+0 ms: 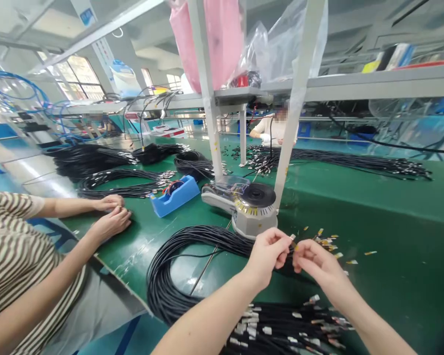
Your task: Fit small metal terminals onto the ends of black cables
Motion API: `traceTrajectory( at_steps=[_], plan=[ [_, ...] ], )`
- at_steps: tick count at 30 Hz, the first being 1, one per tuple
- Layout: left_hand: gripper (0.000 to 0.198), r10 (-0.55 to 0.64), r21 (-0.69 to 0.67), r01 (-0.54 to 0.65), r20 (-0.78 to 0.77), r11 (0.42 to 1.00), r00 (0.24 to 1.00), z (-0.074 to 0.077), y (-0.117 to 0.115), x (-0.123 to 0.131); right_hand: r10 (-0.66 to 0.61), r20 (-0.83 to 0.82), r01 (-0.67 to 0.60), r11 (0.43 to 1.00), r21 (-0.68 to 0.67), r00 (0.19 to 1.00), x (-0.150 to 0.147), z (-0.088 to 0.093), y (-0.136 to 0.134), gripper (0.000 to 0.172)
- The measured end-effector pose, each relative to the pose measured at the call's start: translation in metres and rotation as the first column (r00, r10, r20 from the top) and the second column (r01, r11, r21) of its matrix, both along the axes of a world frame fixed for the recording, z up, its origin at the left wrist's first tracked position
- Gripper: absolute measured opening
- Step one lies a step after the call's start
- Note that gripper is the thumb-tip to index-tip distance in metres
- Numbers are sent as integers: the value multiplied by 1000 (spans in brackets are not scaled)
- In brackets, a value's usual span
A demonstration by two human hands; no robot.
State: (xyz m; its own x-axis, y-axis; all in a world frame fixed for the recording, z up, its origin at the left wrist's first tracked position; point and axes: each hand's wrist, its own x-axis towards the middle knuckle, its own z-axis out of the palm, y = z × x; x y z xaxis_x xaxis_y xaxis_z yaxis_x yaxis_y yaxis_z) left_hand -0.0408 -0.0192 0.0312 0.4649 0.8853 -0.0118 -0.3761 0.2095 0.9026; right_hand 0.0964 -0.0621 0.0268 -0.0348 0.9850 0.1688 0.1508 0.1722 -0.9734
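Observation:
My left hand (268,254) pinches the end of a thin black cable (290,238) near its small metal connector. My right hand (316,261) meets it from the right, fingertips closed on a small yellow piece of tape (296,247) at the cable end. Both hands hover above the green table (392,266), just in front of the grey automatic tape dispenser (249,207). A large bundle of black cables (177,266) loops below my left arm, and its connector ends (281,325) lie under my forearms.
Cut yellow tape pieces (327,241) lie scattered right of the dispenser. A blue tape holder (173,195) sits further left. A co-worker in a striped shirt (18,256) works at the left with both hands (111,214) on the table. More cable bundles (114,167) and metal shelf posts (207,88) stand behind.

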Motion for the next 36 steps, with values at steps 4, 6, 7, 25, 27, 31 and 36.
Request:
traceTrajectory(
  at_steps=[4, 6, 7, 25, 27, 31, 36],
  plan=[
    [19, -44, -106, 60, 147, 993, 988, -9, 2, -3, -7, -106, 8, 1000, 7, 994, -4, -3, 5, 22],
    [18, -49, -88, 64, 160, 994, 986, -12, 2, -4, -7, -95, 7, 1000, -7, 995, -3, -4, 8, 26],
    [17, -49, -72, 61, 153, 996, 987, -13, 2, -4, -10, -77, 9, 1000, -13, 997, -2, -5, 10, 27],
    [18, -62, -117, 75, 116, 990, 991, -18, -2, -3, -47, 5, 47, 997, 57, 999, -4, -19, 15, 23],
    [18, -76, -123, 91, 121, 988, 990, -18, -4, -2, -32, -19, 33, 997, 70, 999, -5, -18, 14, 22],
    [18, -79, -113, 94, 134, 989, 988, -18, -7, -1, 7, -58, -3, 997, 71, 998, -8, -15, 12, 22],
    [18, -113, -99, 129, 149, 987, 982, -19, -7, -2, 17, -136, -12, 999, 33, 991, -8, -19, 13, 23]
  ],
)
